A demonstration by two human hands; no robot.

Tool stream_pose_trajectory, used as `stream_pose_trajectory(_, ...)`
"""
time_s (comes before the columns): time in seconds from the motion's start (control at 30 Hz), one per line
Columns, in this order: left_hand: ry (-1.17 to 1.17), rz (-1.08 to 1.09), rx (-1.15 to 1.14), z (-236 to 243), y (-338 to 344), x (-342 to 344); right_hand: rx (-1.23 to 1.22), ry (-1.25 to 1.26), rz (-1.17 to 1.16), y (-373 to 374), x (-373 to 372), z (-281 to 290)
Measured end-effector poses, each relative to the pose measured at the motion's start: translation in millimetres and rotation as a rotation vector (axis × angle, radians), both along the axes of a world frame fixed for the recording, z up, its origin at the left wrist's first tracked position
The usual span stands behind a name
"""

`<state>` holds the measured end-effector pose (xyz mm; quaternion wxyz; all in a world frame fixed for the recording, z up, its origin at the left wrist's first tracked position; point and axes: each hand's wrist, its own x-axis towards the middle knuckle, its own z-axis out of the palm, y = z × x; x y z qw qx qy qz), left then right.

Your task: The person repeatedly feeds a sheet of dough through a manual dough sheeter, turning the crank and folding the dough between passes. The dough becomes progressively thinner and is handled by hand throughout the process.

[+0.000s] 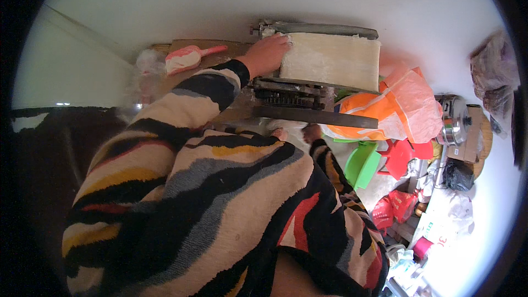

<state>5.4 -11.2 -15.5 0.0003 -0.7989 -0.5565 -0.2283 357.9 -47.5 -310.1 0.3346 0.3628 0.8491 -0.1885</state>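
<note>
A wide, pale dough sheet lies over the top of a dough-rolling machine, whose dark gears and bars show below it. My left hand reaches across to the sheet's left edge, its fingers bent and closed on the dough there; the fingertips are partly hidden. Low in front of the machine, under its front bar, is my right hand. That hand is small and shadowed, so its fingers cannot be made out. A small pale pinkish thing beside it is too unclear to name.
A pink scoop with white powder lies on the board at the left. Right of the machine are an orange bag, a green plastic stool and a red one. A metal pot and several bags crowd the far right.
</note>
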Motion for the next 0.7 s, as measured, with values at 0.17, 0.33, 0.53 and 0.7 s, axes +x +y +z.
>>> stream_pose_trajectory(0.17, -0.001, 0.003, -0.146, -3.0, 2.5, -0.1, 0.232, 0.62, 0.368, -61.8, -95.2, 36.5)
stream_pose_trajectory(0.33, 0.02, -0.011, -0.1, -3.0, 2.9, -2.6, -0.745, 0.659, -0.765, -88.4, -164.7, 161.9)
stream_pose_trajectory(0.53, -0.017, -0.019, -0.057, -1.2, 0.2, 0.0, -0.777, 0.818, -0.881, -93.6, -175.3, 289.0)
stream_pose_trajectory(0.7, -0.009, -0.012, -0.087, -3.5, 1.3, -0.8, -1.069, 1.016, -1.214, -85.2, -131.6, 381.3)
